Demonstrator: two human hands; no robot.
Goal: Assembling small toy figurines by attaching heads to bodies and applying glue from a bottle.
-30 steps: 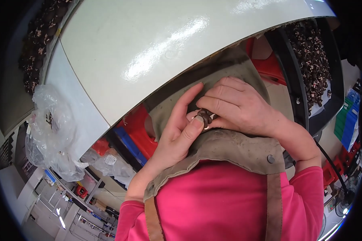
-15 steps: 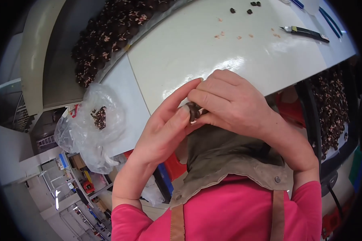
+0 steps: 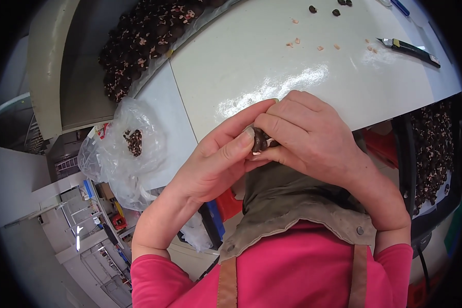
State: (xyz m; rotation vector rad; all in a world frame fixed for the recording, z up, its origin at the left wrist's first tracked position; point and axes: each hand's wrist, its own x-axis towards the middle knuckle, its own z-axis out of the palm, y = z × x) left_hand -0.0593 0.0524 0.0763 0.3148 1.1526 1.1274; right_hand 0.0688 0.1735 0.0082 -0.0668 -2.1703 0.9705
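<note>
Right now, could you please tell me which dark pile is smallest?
The pile in the clear bag; the grey-bin heap and black-tray heap are far larger.

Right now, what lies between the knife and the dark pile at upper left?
In the head view: small pink bits on the white tabletop, then the plastic sheet edging the pile.

Looks like production workshop, judging by glossy white tabletop (image 3: 231, 56) with black-handled craft knife (image 3: 416, 53), bulk heap of small dark-brown rounded pieces (image 3: 143, 46), and drab-brown cloth apron (image 3: 287, 210).

There are two hands (image 3: 218, 151), one knife (image 3: 411, 51), two apron straps (image 3: 359, 274)
</note>
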